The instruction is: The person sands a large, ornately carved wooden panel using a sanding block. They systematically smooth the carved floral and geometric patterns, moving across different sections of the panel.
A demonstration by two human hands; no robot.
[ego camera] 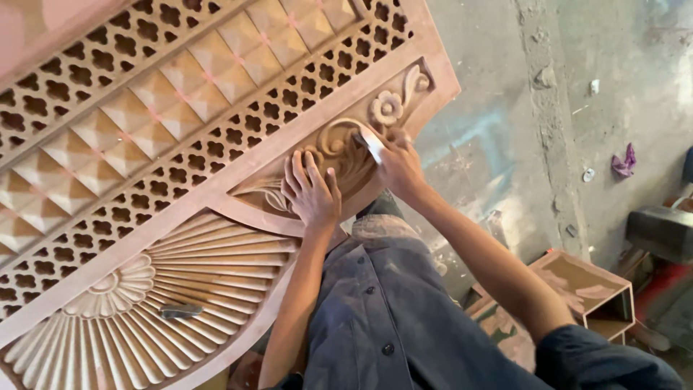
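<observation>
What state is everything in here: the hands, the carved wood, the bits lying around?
Large carved pale wooden panel: tilted, unpainted.
Left hand: flat, fingers spread on the scrollwork.
Right hand: closed on a small folded pale strip, pressed to the carving.
Small dark grey block: lying loose on the fan carving.
Small carved wooden box: on the floor, open-sided.

both arms reach up and forward from blue sleeves rolled above the elbow, forearms bare. the left hand lies palm down, fingers spread and pointing away from the body. the right hand is curled closed, knuckles up, wrist bent slightly inward, just beside the left.
</observation>
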